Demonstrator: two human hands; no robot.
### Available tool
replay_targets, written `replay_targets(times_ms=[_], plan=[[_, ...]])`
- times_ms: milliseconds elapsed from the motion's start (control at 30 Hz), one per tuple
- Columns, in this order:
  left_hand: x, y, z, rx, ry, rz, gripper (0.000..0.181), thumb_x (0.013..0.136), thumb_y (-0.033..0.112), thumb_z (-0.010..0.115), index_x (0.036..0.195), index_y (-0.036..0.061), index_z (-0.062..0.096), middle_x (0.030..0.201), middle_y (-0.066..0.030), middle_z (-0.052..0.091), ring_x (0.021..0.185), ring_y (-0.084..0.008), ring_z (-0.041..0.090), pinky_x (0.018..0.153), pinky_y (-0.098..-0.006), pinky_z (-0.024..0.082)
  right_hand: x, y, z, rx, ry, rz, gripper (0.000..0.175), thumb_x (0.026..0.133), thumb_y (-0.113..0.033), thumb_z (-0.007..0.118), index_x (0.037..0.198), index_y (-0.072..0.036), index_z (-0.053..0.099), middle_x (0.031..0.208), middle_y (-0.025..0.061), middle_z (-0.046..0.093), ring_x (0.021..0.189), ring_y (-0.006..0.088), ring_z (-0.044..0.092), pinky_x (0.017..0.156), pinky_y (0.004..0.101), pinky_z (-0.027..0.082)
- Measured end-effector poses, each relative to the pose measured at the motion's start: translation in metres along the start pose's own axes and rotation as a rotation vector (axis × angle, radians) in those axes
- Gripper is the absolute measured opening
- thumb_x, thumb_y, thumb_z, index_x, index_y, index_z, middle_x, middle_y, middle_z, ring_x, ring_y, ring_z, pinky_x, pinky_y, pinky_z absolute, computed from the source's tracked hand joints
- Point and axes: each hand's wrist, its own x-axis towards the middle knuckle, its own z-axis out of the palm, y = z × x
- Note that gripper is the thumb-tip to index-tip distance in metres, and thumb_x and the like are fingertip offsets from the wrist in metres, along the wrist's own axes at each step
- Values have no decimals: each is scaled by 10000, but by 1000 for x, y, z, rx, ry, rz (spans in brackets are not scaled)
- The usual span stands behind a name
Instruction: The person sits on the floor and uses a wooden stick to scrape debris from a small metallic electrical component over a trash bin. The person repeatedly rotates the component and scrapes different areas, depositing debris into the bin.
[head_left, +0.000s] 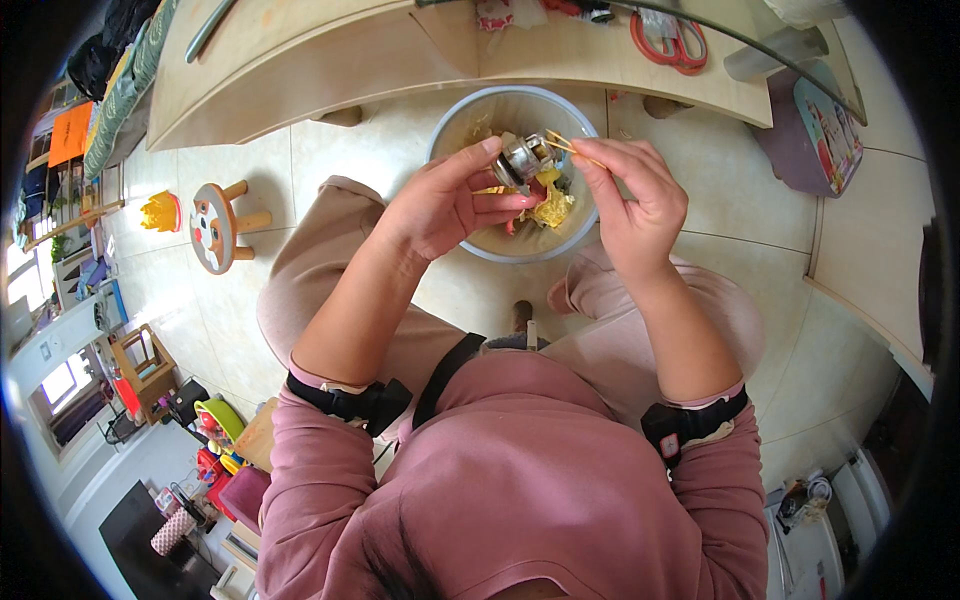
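Note:
My left hand grips a small metal fitting, cylindrical with a dark ring, and holds it tilted above a waste bin. Pinched between thumb and fingers of my right hand are thin wooden toothpicks, their tips at the fitting's open end. Whether the tips touch its inside cannot be made out. Below both hands stands the round bin with a pale blue rim. Crumpled yellow wrapping and other scraps lie inside it, partly hidden by my left hand.
A wooden table with a glass top edge runs beyond the bin, bearing red-handled scissors. A small animal-face stool and a yellow crown-shaped object are on the tiled floor at left. A purple box stands at right.

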Motion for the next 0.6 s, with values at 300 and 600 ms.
replay_targets(times_ms=[300,600], plan=[[1,-2,1,-5,25,-24,477,1007,373,520,1329,22,490,1173,-149,661,970,-280,710,918,-394,555,-3,-1,6,451,22,615,125,917,-83,694,1013,-14,736,920,53,725,803,81,641,740,232,515],[2,-3,0,15,26,-9,479,1009,382,515,1333,30,490,1170,-136,666,957,-253,716,883,-360,562,-2,-2,1,195,14,372,108,901,-63,703,997,-27,737,920,57,729,804,97,645,727,235,510]])
